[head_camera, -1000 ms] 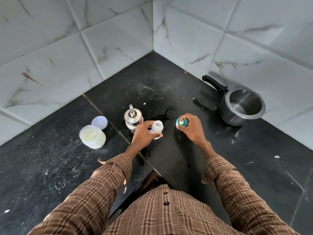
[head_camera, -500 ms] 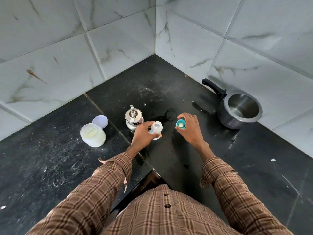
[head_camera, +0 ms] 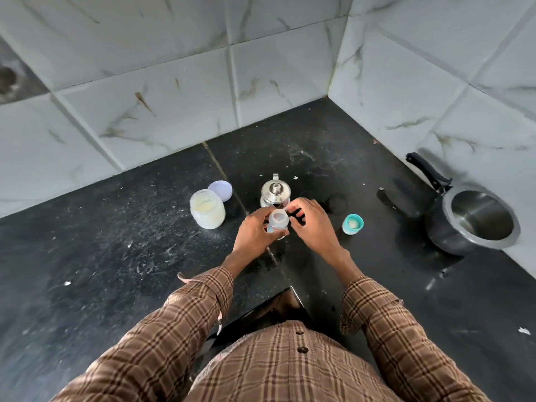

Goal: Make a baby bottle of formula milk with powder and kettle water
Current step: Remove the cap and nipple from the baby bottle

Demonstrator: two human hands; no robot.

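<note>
- Spanning the whole lower scene, the black counter (head_camera: 362,280) carries every item; it meets the tiled walls in a corner beyond the work area.
- Standing at the far right against the wall, the steel pot (head_camera: 478,219) is open, with its black handle pointing away toward the corner. It is well apart from both hands.
- Left of the hands, the powder jar (head_camera: 207,208) stands upright and open, pale powder visible inside; its lilac lid (head_camera: 220,190) lies just behind it, touching or nearly so.
- Directly beyond the hands, the small steel kettle (head_camera: 275,192) stands with its lid on. The right hand's fingertips partly cover its near side.
- Left hand (head_camera: 255,232): wrapped around the body of the baby bottle (head_camera: 278,220), which is upright, long axis vertical, mouth open and facing up. Its coloured markings are too small to read.
- Right hand (head_camera: 311,224): fingers loosely curled beside the bottle's rim, holding nothing that can be seen.
- Teal cap (head_camera: 353,224): rests on the counter just right of the right hand, inner side up.
- Judgement: powder lies left, nearer the holding hand; the free right hand must cross over.
- No brand or label is legible anywhere.
</note>
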